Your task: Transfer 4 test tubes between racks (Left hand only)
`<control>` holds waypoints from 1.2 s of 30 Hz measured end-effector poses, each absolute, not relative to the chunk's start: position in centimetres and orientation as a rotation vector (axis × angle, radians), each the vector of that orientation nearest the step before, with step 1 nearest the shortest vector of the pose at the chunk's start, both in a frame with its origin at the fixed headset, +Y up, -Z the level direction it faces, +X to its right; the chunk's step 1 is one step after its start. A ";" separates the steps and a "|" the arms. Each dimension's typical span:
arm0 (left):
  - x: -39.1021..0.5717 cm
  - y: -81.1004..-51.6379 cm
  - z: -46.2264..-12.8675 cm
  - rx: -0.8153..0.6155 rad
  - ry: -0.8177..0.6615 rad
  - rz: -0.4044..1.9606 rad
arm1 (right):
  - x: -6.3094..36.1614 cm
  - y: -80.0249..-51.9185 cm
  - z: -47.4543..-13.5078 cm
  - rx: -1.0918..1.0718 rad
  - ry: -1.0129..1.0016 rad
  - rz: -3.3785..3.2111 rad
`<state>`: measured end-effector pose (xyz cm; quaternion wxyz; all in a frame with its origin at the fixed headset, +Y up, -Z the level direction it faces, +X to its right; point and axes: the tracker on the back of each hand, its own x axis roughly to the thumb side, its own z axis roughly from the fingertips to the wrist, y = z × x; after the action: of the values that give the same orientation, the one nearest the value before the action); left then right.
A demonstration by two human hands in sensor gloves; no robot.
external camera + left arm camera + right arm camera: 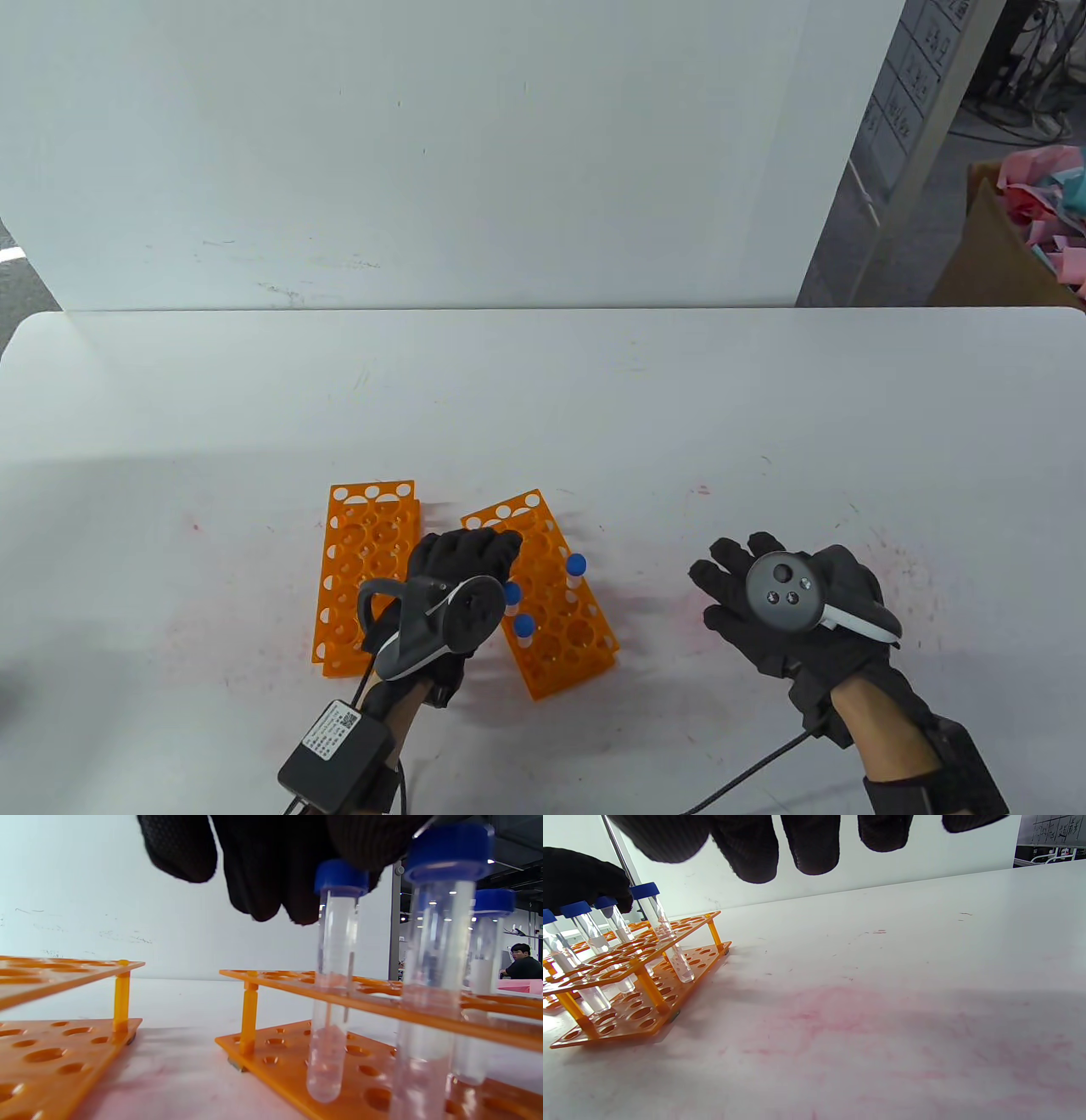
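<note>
Two orange racks lie side by side. The left rack holds no tubes that I can see. The right rack holds clear tubes with blue caps. My left hand hovers over the right rack's left side, fingers curled down. In the left wrist view its fingertips hang just above a tube cap, beside two more tubes. The right wrist view shows several tubes under the left glove; whether it pinches one is hidden. My right hand rests flat, fingers spread.
The white table runs back to a white wall panel. Faint pink stains mark the tabletop near the racks and under my right hand. A cardboard box of coloured scraps stands off the table at the far right.
</note>
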<state>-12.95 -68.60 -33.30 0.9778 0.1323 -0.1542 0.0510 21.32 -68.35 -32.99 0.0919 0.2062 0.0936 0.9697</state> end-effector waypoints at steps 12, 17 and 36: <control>-13.2 -68.5 -33.5 0.227 -0.301 0.169 | 21.5 -68.4 -32.9 0.613 0.286 2.885; -13.6 -68.5 -33.6 0.215 -0.297 0.195 | 21.4 -68.4 -32.9 0.614 0.286 2.881; -15.5 -66.5 -32.8 0.380 -0.220 0.092 | 21.8 -68.2 -33.0 0.585 0.276 2.885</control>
<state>-15.54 -66.49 -32.84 0.9750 0.1882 -0.1092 0.0456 21.77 -68.18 -33.00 0.0925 0.1971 0.0931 0.9716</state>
